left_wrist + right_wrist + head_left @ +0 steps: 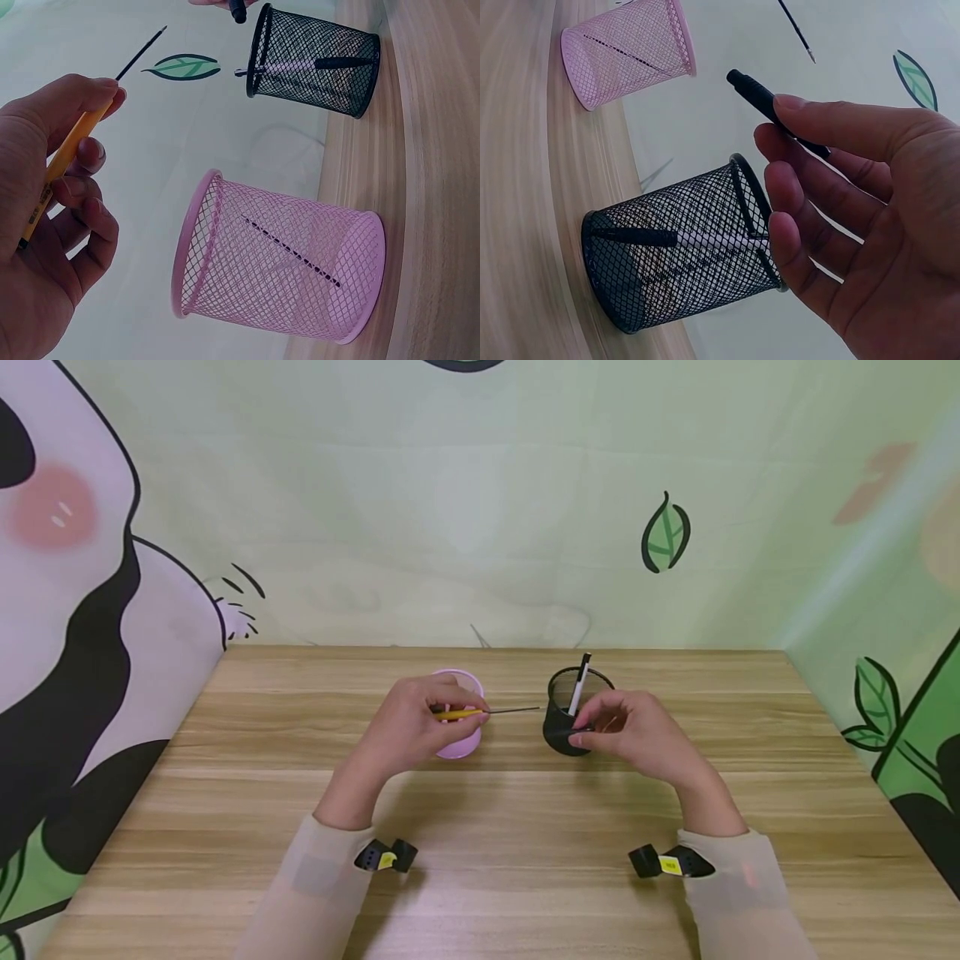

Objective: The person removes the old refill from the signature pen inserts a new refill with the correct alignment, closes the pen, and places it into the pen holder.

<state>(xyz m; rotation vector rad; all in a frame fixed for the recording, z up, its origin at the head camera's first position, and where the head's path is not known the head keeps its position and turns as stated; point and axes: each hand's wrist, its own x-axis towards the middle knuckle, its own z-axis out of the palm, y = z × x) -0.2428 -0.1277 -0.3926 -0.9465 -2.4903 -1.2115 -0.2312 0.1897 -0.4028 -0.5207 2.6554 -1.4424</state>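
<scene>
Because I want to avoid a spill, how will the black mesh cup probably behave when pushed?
The black mesh cup is probably light for its size, as its walls are open mesh. It may tip if pushed high up, being taller than wide. The pen inside could slide, since it leans.

We see a light brown wood-grain table, its grain running between the left and right edges. Toward its far edge, two mesh cups stand upright and apart: a pink cup slightly nearer the left edge, a black cup slightly nearer the right.
</scene>
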